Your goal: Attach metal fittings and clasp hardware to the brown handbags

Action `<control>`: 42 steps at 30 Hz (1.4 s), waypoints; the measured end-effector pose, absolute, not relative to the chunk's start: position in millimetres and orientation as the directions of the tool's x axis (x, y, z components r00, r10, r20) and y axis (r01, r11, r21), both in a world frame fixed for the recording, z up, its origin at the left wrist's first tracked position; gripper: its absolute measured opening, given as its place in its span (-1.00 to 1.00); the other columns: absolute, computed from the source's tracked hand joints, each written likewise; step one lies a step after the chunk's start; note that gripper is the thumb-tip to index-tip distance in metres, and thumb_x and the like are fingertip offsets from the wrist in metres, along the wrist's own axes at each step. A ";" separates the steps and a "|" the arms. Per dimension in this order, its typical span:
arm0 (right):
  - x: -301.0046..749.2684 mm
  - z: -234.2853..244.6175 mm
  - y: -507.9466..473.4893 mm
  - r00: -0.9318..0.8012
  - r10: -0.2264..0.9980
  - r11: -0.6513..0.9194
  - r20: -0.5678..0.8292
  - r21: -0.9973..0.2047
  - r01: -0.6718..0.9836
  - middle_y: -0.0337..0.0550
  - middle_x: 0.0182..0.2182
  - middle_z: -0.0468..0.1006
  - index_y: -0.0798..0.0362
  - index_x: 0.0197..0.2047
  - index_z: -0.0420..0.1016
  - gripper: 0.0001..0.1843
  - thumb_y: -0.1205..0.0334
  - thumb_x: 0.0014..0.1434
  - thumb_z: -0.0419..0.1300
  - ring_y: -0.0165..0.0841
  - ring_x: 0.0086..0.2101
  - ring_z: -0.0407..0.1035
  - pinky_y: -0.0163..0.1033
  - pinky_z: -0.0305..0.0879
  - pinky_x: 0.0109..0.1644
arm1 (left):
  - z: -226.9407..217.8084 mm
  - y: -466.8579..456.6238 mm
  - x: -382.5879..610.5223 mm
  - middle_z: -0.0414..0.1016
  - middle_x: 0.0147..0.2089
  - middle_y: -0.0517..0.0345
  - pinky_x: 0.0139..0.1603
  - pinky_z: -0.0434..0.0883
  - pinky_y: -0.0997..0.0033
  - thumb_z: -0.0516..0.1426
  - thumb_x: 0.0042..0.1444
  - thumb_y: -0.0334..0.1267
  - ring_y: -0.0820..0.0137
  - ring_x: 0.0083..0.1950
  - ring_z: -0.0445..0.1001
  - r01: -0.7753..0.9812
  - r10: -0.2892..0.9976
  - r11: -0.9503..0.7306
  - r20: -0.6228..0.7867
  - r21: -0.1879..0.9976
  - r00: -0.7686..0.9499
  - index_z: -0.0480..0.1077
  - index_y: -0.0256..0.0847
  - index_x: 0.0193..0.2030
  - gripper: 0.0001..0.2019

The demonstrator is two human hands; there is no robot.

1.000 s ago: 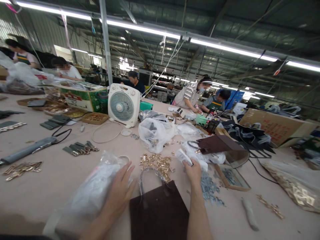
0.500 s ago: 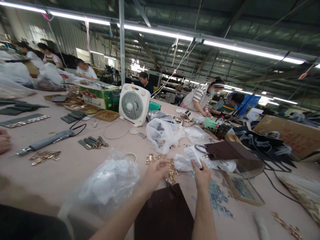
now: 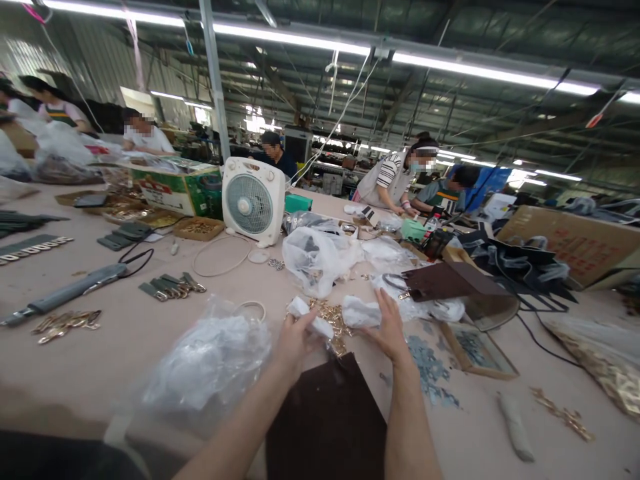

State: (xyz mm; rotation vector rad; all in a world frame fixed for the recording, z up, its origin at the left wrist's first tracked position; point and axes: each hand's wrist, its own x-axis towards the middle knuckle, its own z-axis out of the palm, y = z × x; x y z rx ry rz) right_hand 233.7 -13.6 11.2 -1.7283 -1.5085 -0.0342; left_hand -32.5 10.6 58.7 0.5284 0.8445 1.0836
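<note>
My left hand (image 3: 293, 340) is closed on a small white wrapped piece (image 3: 310, 319) held just above a pile of gold metal clasps (image 3: 333, 320). My right hand (image 3: 387, 327) lies with its fingers spread, touching crumpled white wrapping (image 3: 361, 312) beside that pile. A dark brown leather panel (image 3: 327, 420) lies on the table between my forearms. A clear plastic bag of white pieces (image 3: 210, 360) sits left of my left arm.
A white box fan (image 3: 249, 201) stands mid-table, with a clear bag (image 3: 313, 257) behind the clasps. Grey metal bits (image 3: 427, 363) and a shallow tray (image 3: 475, 348) lie right. Strap pieces (image 3: 170, 288) and a grey tool (image 3: 70, 293) lie left. Several people work across the table.
My left hand left the plastic bag, crossed to the clasp pile and now holds a white wrapped piece. My right hand let go of its white piece and opened over the wrapping.
</note>
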 end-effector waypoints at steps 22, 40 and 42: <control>278.3 -22.1 -27.8 0.591 0.440 -0.218 0.676 -0.558 0.801 0.20 -0.06 0.63 0.11 -0.11 0.68 -0.65 0.23 0.18 0.10 0.03 0.04 0.36 0.24 0.13 0.26 | 36.7 -19.0 -49.8 0.63 -0.10 0.05 -0.09 0.63 0.25 0.29 0.08 -0.36 0.28 -0.11 0.63 -0.673 0.897 0.442 -0.291 0.593 0.332 0.45 -0.20 -0.02 -0.70; 100.8 50.7 -14.5 0.017 0.947 0.297 0.320 -0.897 0.327 -0.06 -0.21 0.69 0.02 -0.20 0.72 -0.62 -0.11 0.10 0.43 -0.08 -0.14 0.53 0.01 0.47 0.05 | 43.0 -1.0 -39.1 0.66 -0.05 -0.09 -0.06 0.55 0.30 0.50 -0.11 -0.12 0.23 -0.11 0.63 -0.769 0.965 0.248 -0.218 0.589 0.144 0.54 -0.31 -0.06 -0.49; 98.1 39.5 -9.8 0.158 0.969 0.172 0.188 -0.979 0.107 -0.09 -0.37 0.67 0.08 -0.30 0.68 -0.55 -0.19 0.14 0.39 -0.13 -0.32 0.53 -0.08 0.48 -0.19 | 42.7 2.6 -38.3 0.64 0.02 -0.13 0.01 0.56 0.26 0.52 -0.12 -0.09 0.20 -0.06 0.63 -0.755 0.966 0.242 -0.227 0.610 0.125 0.52 -0.29 -0.01 -0.43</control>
